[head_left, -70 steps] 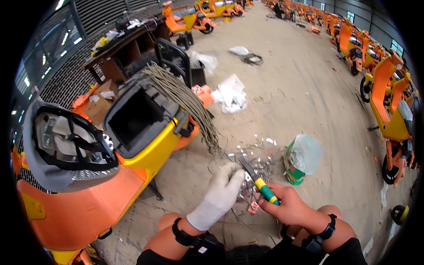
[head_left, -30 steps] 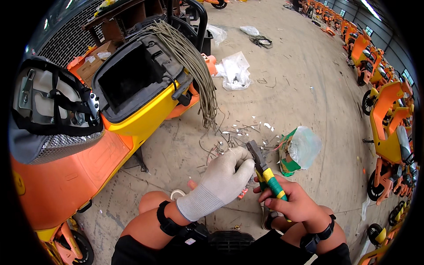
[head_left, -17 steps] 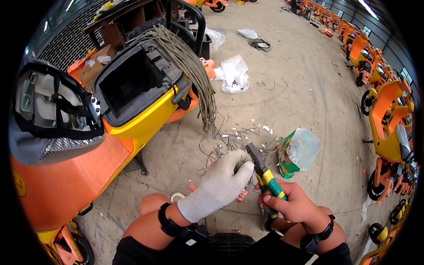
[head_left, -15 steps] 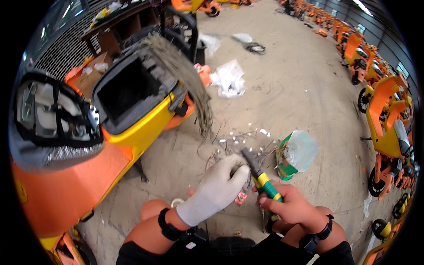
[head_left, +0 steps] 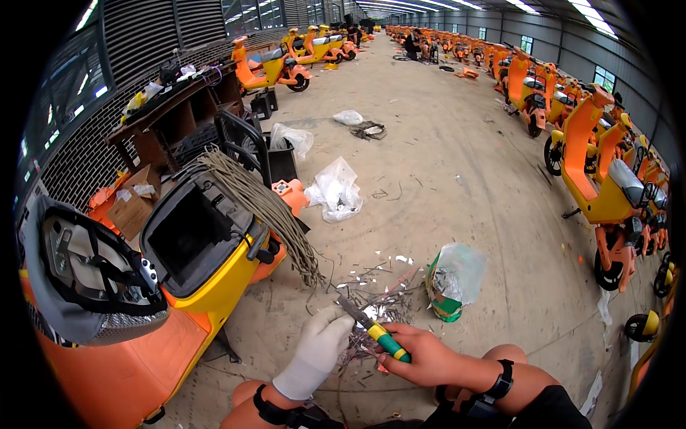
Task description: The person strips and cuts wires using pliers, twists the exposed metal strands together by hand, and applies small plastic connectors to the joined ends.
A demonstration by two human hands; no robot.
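Observation:
My right hand (head_left: 423, 353) is bare and wrapped round a hand tool (head_left: 389, 342), by its look pliers, with a green and yellow handle and a dark metal head pointing up and left. My left hand (head_left: 314, 352), in a whitish glove, has its fingertips pressed together beside that head. What they pinch, if anything, is hidden. Below and beyond both hands, scraps of wire (head_left: 389, 300) and white bits litter the floor. A green and clear plastic bag (head_left: 446, 282) stands open just right of the scraps.
At left stands an orange and yellow scooter (head_left: 214, 286), its seat (head_left: 93, 264) tipped up, a bundle of long cables (head_left: 261, 214) draped over its rear. White plastic bags (head_left: 336, 189) lie beyond. Rows of scooters (head_left: 593, 164) line the right. People (head_left: 414, 46) are far off.
The view has tilted up, showing more of the hall. My left fingers stay pinched near the tool head, and my right hand still grips the pliers, now angled further left.

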